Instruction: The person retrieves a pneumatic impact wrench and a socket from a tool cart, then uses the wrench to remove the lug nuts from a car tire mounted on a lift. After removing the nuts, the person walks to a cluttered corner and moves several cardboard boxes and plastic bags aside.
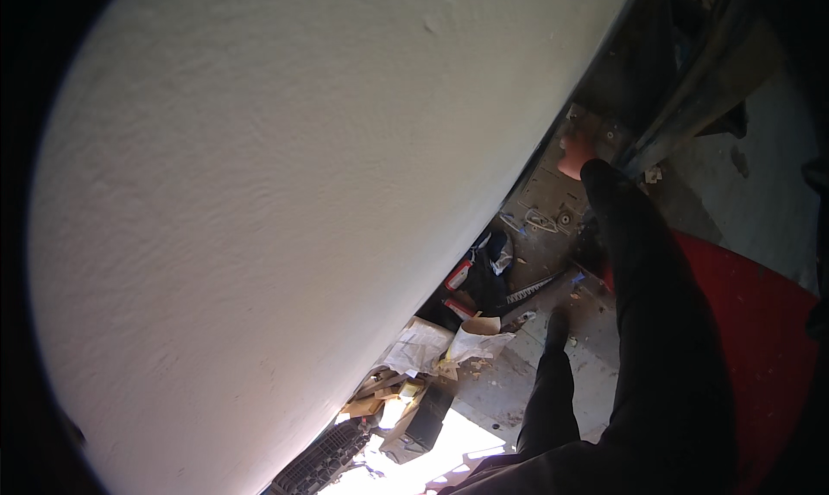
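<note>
Support is taken by the right hand [576, 154], pressed against a dark metal frame [682, 107] beside the large white textured wall [302, 219]; its grip cannot be told. Littered floor [518, 383] lies below.

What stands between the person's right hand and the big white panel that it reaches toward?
Nothing visible does. The right hand is at the far edge of the big white panel, seemingly touching it, though the contact itself is hard to tell. The clutter of paper and scraps lies lower, on the floor. The left hand is not in view.
</note>
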`<state>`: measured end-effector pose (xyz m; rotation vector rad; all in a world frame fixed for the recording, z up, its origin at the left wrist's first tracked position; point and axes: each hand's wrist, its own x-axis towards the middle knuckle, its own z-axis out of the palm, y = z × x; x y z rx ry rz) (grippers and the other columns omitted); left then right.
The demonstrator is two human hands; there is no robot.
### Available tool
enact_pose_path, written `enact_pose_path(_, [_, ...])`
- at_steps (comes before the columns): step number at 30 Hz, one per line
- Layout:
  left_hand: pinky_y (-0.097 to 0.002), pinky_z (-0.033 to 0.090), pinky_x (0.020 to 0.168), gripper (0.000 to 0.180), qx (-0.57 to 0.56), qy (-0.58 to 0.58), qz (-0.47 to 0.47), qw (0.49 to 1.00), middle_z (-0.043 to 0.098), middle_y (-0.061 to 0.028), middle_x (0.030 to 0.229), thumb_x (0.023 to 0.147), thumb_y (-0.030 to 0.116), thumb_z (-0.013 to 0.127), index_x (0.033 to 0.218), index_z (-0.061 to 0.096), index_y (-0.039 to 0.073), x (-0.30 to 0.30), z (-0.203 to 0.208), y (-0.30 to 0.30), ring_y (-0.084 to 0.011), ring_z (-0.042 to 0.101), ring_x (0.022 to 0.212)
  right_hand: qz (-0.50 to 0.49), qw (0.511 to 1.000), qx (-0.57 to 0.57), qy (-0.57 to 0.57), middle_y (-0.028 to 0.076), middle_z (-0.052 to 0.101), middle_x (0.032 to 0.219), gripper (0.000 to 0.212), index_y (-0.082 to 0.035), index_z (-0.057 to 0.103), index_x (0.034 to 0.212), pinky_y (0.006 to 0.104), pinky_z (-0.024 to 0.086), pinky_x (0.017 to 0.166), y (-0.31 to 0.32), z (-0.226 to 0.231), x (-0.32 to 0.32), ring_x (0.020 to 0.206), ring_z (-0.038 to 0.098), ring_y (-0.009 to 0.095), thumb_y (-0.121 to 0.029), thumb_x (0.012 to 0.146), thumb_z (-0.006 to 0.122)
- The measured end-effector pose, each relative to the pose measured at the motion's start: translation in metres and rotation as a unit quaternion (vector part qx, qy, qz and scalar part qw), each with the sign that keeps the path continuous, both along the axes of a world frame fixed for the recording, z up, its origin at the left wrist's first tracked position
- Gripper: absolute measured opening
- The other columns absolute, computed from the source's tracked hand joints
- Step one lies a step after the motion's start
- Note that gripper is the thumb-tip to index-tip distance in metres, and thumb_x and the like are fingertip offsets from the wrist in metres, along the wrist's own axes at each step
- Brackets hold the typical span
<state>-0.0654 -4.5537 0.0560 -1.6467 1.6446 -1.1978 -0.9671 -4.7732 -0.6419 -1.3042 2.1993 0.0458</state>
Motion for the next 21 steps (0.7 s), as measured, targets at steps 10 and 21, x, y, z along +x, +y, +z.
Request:
enact_pose_path(10, [-0.0533,0.009,0.132,0.113,-0.027,0.025,-0.032,0.999,0.013,-0.0475,0.164,0.089,0.052,0.073,0.157,0.021,-0.022,-0.053,0.001,0.000,-0.0554,0.011,0.157,-0.122,0.984,-0.125,-0.030,0.024,0.044,0.160,0.104,-0.007,0.041,0.159,0.0499,0.037,0.123,0.019,-0.053,-0.096,0.150,0.041,0.041,-0.063,0.081,0.082])
enact_pose_path(21, [-0.0539,0.011,0.132,0.118,-0.114,0.075,-0.112,0.984,0.013,-0.0476,0.164,0.088,0.056,0.076,0.156,0.020,-0.023,-0.038,-0.030,-0.003,-0.0556,0.012,0.157,-0.181,0.975,-0.074,0.101,0.024,0.050,0.155,0.104,-0.011,0.046,0.157,0.0529,0.041,0.118,0.005,-0.055,-0.082,0.141,0.052,0.040,-0.077,0.081,0.071])
